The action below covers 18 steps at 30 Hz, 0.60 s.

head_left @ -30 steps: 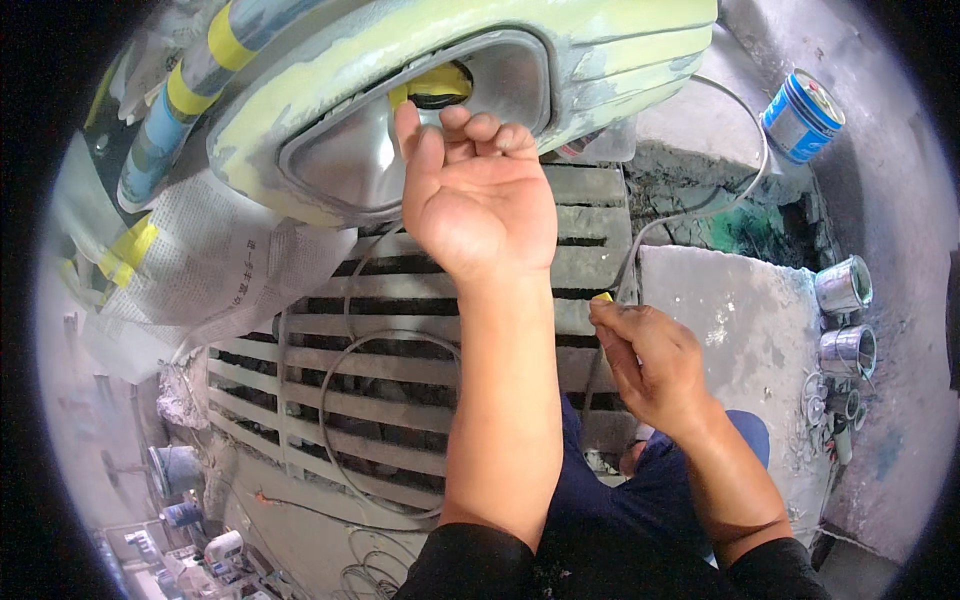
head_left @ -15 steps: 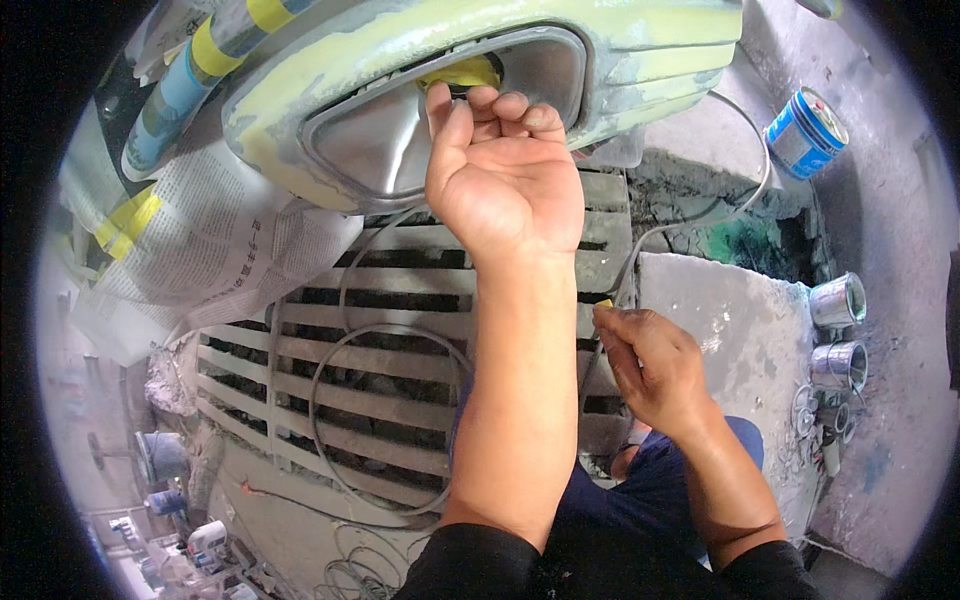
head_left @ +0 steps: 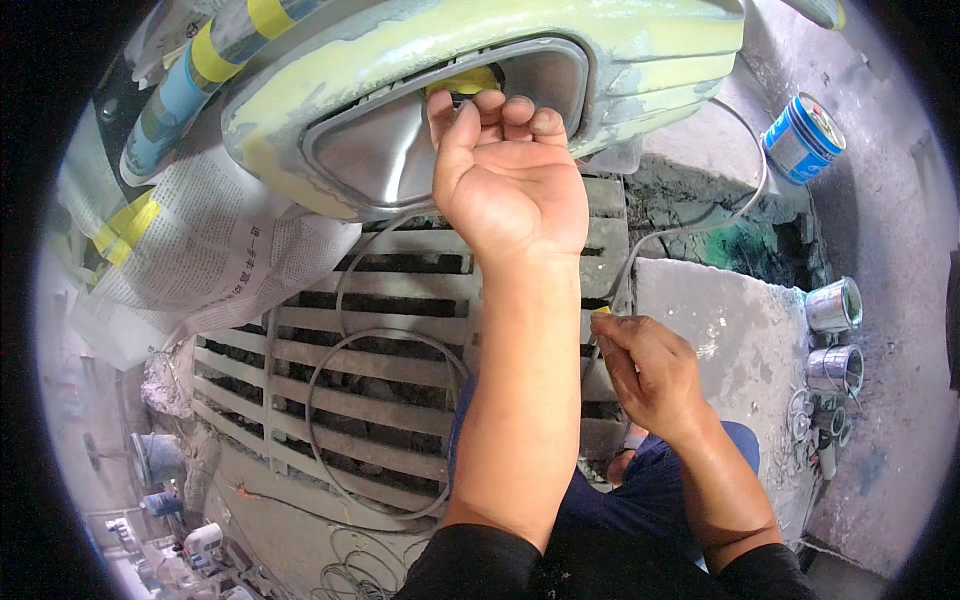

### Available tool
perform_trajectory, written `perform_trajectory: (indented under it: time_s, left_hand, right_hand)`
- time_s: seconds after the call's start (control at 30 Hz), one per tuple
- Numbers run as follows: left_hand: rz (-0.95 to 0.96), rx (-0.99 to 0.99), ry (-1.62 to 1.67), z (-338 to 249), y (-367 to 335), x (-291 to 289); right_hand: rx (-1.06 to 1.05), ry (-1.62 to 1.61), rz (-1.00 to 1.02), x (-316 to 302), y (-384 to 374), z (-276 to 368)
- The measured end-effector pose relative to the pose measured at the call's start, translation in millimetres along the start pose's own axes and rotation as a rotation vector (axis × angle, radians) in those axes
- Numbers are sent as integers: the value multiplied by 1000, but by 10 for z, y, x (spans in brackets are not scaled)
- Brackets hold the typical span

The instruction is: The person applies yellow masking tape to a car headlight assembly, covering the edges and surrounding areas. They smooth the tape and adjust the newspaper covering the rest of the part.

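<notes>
My left hand (head_left: 510,180) is raised palm up at the silvery lamp recess (head_left: 385,150) of a curved panel (head_left: 640,60) with yellow-green and grey patches. Its fingers are curled, with index finger and thumb close together at a piece of yellow masking tape (head_left: 465,80) at the back of the recess. The fingers partly hide the tape and a dark part beneath it. Lower down on the right, my right hand (head_left: 655,370) pinches a small yellow piece of masking tape (head_left: 602,311) between thumb and fingertips.
Newspaper (head_left: 240,230) covers the area left of the panel, beside a taped tube (head_left: 165,120). Below is a slatted floor grate (head_left: 390,390) with a looped grey hose (head_left: 315,420) on it. A blue can (head_left: 800,145) and metal cans (head_left: 832,305) stand at the right.
My left hand has shifted slightly right and down relative to the recess. Right hand still pinches its piece of tape; the whole view has moved slightly.
</notes>
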State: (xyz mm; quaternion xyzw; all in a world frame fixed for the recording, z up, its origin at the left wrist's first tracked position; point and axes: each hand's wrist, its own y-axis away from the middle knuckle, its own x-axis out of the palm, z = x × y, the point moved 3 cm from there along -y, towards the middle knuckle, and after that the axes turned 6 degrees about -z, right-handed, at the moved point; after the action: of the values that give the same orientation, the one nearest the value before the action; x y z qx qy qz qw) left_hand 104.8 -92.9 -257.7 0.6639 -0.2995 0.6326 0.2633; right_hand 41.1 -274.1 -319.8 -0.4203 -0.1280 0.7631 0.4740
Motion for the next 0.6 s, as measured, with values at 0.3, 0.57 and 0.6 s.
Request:
perform_trajectory:
  time_s: [0.3, 0.57, 0.6]
  left_hand:
    - [-155, 78, -113, 51, -44, 16]
    - [-209, 210, -392, 101, 1, 51]
    - [-191, 215, -478, 103, 3, 62]
  right_hand:
    - [44, 40, 31, 17, -23, 9]
    - [33, -2, 56, 8, -35, -24]
    - [34, -1, 58, 4, -37, -33]
